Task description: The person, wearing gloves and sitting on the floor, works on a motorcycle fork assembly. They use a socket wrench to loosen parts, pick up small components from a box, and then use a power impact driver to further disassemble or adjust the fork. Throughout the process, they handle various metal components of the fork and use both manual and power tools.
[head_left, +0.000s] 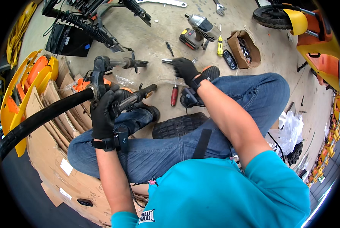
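Here, outward over the floor (pixel 160 32): one left hand (pixel 102 117), one fork (pixel 99 76), one red screwdriver (pixel 174 95), one right hand (pixel 185 70), one metal rod (pixel 166 60), one power wrench (pixel 202 26). The left glove wraps the fork, which runs past the cardboard's (pixel 50 129) right edge. The right one's fingers bend beside the rod; whether they grip it, I cannot tell.
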`<state>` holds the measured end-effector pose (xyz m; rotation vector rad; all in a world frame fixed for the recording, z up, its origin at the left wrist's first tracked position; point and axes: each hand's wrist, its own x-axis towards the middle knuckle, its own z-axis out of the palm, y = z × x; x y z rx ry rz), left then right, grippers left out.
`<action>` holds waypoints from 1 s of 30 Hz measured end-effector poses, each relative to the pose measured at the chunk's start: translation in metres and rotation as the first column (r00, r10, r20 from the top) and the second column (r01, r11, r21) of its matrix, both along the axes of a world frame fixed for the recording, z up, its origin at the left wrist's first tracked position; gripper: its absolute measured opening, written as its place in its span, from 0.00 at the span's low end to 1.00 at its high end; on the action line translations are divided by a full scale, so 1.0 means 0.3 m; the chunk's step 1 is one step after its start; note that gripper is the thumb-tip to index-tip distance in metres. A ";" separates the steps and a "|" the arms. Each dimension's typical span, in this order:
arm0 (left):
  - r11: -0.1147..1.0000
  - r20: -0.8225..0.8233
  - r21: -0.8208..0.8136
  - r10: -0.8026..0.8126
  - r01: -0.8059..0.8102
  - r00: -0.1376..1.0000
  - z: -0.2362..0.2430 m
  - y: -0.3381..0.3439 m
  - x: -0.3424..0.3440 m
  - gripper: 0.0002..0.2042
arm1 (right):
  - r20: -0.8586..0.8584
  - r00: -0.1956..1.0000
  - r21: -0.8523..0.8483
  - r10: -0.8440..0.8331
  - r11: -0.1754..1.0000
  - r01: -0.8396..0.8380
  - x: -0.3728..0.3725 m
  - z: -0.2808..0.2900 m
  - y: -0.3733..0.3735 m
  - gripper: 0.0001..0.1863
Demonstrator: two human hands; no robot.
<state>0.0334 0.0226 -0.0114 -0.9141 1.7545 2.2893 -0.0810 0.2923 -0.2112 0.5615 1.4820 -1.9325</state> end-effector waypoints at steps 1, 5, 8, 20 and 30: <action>1.000 0.021 0.008 -0.011 0.011 1.000 0.010 0.009 -0.015 0.15 | -0.202 0.963 0.308 0.178 0.945 -0.110 -0.013 -0.136 0.086 0.12; 1.000 0.067 -0.012 -0.008 0.009 0.998 0.018 0.012 -0.019 0.16 | -0.090 0.966 0.695 0.242 0.711 -0.113 -0.012 -0.396 0.274 0.15; 0.999 0.081 0.039 0.029 -0.032 0.996 0.024 0.020 -0.020 0.16 | -0.131 0.942 0.785 0.310 0.612 -0.093 -0.033 -0.410 0.276 0.15; 0.997 0.040 0.057 0.043 -0.045 0.998 0.003 0.024 -0.015 0.14 | -0.063 0.983 0.855 0.171 0.517 -0.035 -0.122 -0.420 0.361 0.17; 1.000 0.016 0.016 -0.010 0.010 1.000 -0.012 -0.008 0.007 0.16 | -0.318 0.894 0.908 0.315 0.373 0.191 -0.142 -0.364 0.250 0.15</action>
